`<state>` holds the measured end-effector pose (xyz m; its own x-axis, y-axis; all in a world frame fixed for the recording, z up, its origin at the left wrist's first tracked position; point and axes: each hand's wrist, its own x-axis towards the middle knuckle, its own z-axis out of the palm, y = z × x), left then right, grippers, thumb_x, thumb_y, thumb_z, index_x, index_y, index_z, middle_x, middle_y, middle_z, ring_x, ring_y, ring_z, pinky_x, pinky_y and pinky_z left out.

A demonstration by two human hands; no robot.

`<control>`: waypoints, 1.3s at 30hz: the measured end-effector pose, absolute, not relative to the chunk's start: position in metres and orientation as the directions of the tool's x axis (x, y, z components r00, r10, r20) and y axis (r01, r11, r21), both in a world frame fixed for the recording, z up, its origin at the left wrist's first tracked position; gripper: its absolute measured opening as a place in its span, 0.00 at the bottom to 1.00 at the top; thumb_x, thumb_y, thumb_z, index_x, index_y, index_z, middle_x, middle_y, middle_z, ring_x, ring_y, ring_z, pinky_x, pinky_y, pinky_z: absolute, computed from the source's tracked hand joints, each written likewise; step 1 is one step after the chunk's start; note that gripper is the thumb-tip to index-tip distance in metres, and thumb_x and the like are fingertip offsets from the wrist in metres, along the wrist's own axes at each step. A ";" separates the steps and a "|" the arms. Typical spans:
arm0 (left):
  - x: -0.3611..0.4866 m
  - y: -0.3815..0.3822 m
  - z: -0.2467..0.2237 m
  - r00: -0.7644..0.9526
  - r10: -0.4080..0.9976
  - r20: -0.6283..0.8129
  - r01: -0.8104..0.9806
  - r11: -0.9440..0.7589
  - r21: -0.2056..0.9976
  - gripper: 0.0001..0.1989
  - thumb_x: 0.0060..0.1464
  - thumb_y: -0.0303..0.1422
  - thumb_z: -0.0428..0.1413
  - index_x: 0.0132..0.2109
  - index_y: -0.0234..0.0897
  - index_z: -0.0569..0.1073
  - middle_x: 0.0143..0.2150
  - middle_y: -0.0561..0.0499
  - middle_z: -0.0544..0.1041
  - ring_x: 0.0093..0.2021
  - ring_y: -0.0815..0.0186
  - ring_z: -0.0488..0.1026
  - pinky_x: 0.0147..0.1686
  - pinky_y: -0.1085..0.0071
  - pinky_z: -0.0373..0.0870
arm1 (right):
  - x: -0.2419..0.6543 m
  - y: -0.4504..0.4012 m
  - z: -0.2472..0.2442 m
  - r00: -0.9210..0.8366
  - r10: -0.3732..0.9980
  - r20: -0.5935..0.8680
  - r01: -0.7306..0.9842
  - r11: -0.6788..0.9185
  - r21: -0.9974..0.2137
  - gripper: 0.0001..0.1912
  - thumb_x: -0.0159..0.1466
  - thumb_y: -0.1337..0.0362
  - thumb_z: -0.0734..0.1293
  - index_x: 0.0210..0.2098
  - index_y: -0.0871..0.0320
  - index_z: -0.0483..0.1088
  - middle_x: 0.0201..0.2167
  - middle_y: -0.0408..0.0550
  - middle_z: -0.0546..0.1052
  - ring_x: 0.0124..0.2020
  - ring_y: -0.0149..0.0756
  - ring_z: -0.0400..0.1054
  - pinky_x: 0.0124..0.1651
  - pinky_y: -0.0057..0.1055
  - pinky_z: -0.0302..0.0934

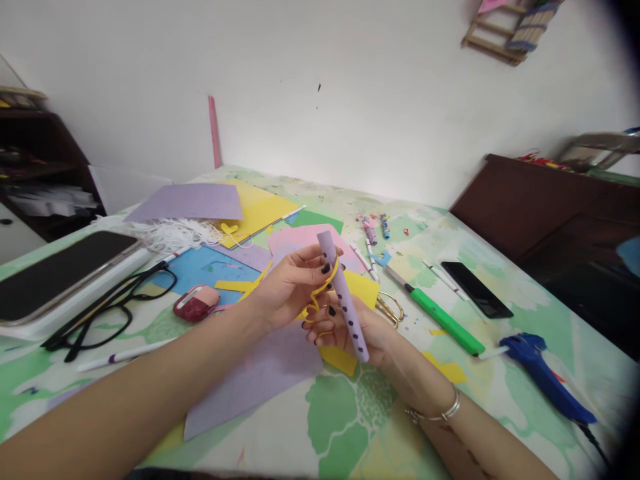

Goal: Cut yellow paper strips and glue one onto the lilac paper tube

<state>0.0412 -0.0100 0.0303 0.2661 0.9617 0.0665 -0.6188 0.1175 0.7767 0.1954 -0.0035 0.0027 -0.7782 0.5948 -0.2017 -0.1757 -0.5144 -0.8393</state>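
Forearms near cam; both hands holding purple tube w/ yellow strip.

Pale wall, dark shelf unit at left, dark brown furniture at right

Slim silvery bangle round right wrist, kinda knobby. Dark marks elbow-side of bangle. Black polish on nails, left hand and right hand both.

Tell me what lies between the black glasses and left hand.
Blue paper, a red-and-pink case and yellow strips lie between the glasses and left hand in the head view.
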 end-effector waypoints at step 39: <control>0.004 0.015 0.044 -0.073 0.981 0.181 -0.607 -0.188 0.772 0.12 0.39 0.19 0.62 0.35 0.32 0.79 0.24 0.55 0.74 0.26 0.71 0.69 0.29 0.72 0.68 | 0.211 0.013 0.023 -0.449 0.893 0.022 -0.181 -0.067 -0.981 0.07 0.49 0.65 0.76 0.27 0.59 0.77 0.24 0.44 0.78 0.25 0.25 0.69 0.29 0.22 0.62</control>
